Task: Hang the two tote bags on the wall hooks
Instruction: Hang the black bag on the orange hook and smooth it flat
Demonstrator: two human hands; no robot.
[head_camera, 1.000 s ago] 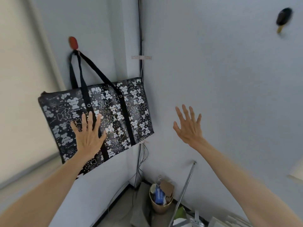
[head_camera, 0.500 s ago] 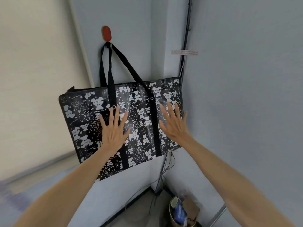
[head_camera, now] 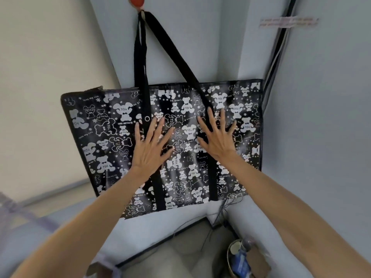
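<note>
Head view, the only one: a black tote bag (head_camera: 112, 141) printed with white bears hangs by its two black straps (head_camera: 141, 63) from a red wall hook (head_camera: 136, 1) at the top edge of the frame, its body flat against the pale wall near the room corner. The left hand (head_camera: 149, 149) and right hand (head_camera: 215, 140) both lie flat on the front panel, fingers (head_camera: 160, 125) spread wide and holding nothing. The glossy panel looks like thin, limp, fairly slick material that seems light and probably empty, so the straps near the hook are likely the sure place to take hold. A second bag and second hook are not in sight. Dark cables (head_camera: 278, 49) run down the corner just beside the bag's right edge, and a waste bin (head_camera: 233, 257) full of rubbish stands on the floor below; neither blocks the hook.
</note>
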